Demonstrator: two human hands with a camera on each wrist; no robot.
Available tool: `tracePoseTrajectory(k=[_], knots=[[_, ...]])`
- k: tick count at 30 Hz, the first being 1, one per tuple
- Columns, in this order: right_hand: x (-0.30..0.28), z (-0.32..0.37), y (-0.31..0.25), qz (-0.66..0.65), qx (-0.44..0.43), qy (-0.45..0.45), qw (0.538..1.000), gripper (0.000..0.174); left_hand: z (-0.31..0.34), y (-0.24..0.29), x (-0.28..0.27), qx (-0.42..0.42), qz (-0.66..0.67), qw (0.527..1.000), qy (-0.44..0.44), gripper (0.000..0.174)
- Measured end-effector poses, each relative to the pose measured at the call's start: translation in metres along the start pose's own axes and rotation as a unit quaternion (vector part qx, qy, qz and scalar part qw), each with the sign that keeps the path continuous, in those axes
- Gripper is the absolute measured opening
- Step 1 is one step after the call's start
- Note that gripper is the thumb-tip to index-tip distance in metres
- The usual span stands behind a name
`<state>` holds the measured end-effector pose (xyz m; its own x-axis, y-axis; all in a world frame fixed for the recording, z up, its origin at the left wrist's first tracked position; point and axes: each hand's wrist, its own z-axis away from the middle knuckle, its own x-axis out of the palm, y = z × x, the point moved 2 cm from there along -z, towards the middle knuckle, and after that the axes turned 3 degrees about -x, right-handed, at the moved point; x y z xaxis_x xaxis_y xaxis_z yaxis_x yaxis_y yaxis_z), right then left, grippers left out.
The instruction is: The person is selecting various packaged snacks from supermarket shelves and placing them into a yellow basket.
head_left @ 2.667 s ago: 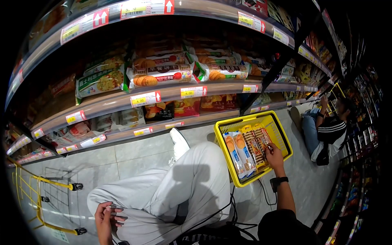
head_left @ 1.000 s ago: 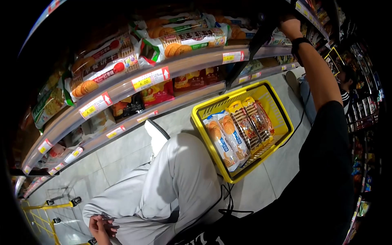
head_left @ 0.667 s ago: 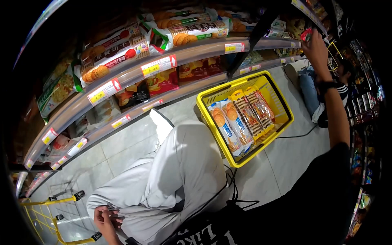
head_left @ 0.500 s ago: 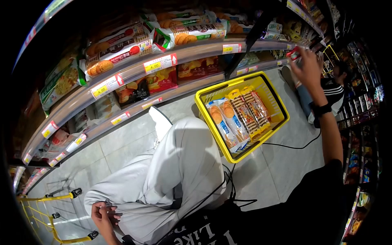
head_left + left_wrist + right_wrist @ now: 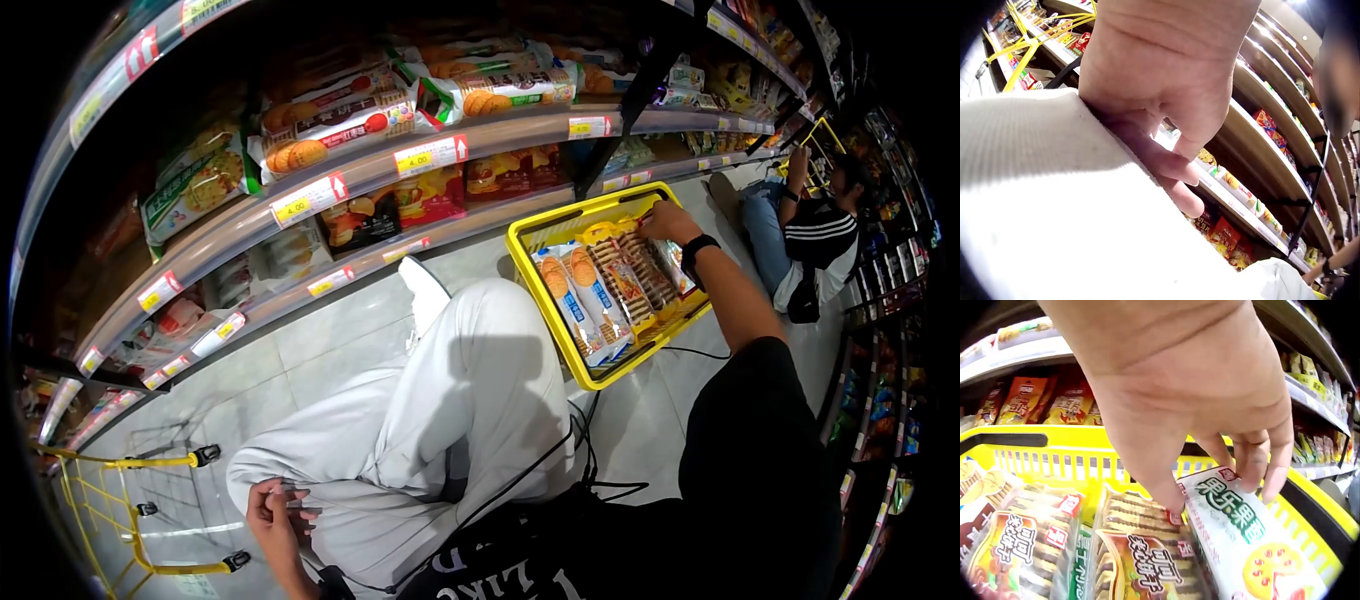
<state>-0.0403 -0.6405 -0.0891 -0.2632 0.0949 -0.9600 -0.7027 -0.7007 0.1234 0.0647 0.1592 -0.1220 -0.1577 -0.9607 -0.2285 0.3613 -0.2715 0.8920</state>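
Note:
My right hand (image 5: 672, 222) reaches into the yellow shopping basket (image 5: 552, 318) on the floor. In the right wrist view, its thumb and fingers pinch the upper end of a white snack packet (image 5: 1254, 550) with green lettering. That packet stands beside striped biscuit packs (image 5: 1144, 544) with orange-brown labels. White biscuit packs (image 5: 568, 300) with round biscuits printed on them fill the basket's left side. My left hand (image 5: 280, 515) rests on the left knee, fingers loosely bent and holding nothing; the left wrist view shows it against the pale trouser leg (image 5: 1054, 150).
Shelves of packaged biscuits (image 5: 345, 130) with price tags curve along the front. A yellow wire cart (image 5: 165, 461) stands at lower left. Another person (image 5: 815, 235) sits on the floor at the right. Black cables (image 5: 585, 450) lie between the basket and my body.
My right hand went from the basket to the shelf at upper right, came back with a packet and lowered it into the basket's right side. The left hand stayed on the knee.

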Motion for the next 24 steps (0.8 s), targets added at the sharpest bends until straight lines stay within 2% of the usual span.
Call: tracePoseTrajectory(k=[2, 4, 7, 8, 10, 11, 12, 14, 18, 20, 21, 22, 24], knots=[[0.018, -0.010, 0.021, 0.010, -0.035, 0.032, 0.999, 0.065, 0.000, 0.002, 0.002, -0.002, -0.008, 1.000, 0.003, 0.021], [0.015, 0.002, 0.026, 0.020, -0.016, 0.003, 1.000, 0.068, -0.002, 0.000, 0.002, 0.000, -0.003, 1.000, -0.001, 0.020], [0.020, 0.031, 0.040, -0.079, -0.068, 0.101, 0.989, 0.069, -0.005, -0.001, 0.003, -0.001, -0.001, 1.000, 0.003, 0.019], [0.026, 0.039, 0.049, -0.108, -0.062, 0.079, 0.989, 0.069, -0.005, -0.001, 0.004, -0.003, -0.005, 1.000, 0.011, 0.019], [0.026, 0.066, 0.050, -0.165, 0.006, 0.001, 0.986, 0.066, -0.005, 0.005, 0.008, -0.004, -0.011, 1.000, 0.013, 0.018], [0.028, 0.078, 0.050, -0.158, -0.006, -0.010, 0.987, 0.065, -0.005, 0.006, 0.009, -0.006, -0.011, 1.000, 0.019, 0.018], [0.052, 0.078, 0.069, -0.124, -0.068, 0.066, 0.988, 0.065, -0.004, 0.006, 0.009, -0.009, -0.012, 1.000, 0.025, 0.018], [0.070, 0.079, 0.087, -0.123, -0.066, 0.080, 0.987, 0.066, -0.004, 0.006, 0.008, -0.005, -0.014, 1.000, 0.023, 0.019], [0.081, 0.096, 0.069, -0.079, -0.014, 0.081, 0.993, 0.069, -0.004, 0.006, 0.008, -0.008, -0.015, 1.000, 0.024, 0.020], [0.065, 0.118, 0.032, 0.027, -0.004, 0.178, 0.984, 0.069, -0.003, 0.007, 0.008, -0.010, -0.019, 0.999, 0.025, 0.020], [0.060, 0.124, 0.020, -0.002, -0.031, 0.214, 0.976, 0.057, -0.003, 0.007, 0.008, -0.011, -0.021, 0.999, 0.025, 0.020], [0.063, 0.124, 0.017, -0.003, -0.033, 0.212, 0.977, 0.057, -0.003, 0.008, 0.008, -0.011, -0.023, 0.999, 0.027, 0.020], [0.077, 0.123, 0.018, -0.032, -0.027, 0.191, 0.981, 0.041, -0.003, 0.008, 0.008, -0.011, -0.021, 0.999, 0.025, 0.020]])
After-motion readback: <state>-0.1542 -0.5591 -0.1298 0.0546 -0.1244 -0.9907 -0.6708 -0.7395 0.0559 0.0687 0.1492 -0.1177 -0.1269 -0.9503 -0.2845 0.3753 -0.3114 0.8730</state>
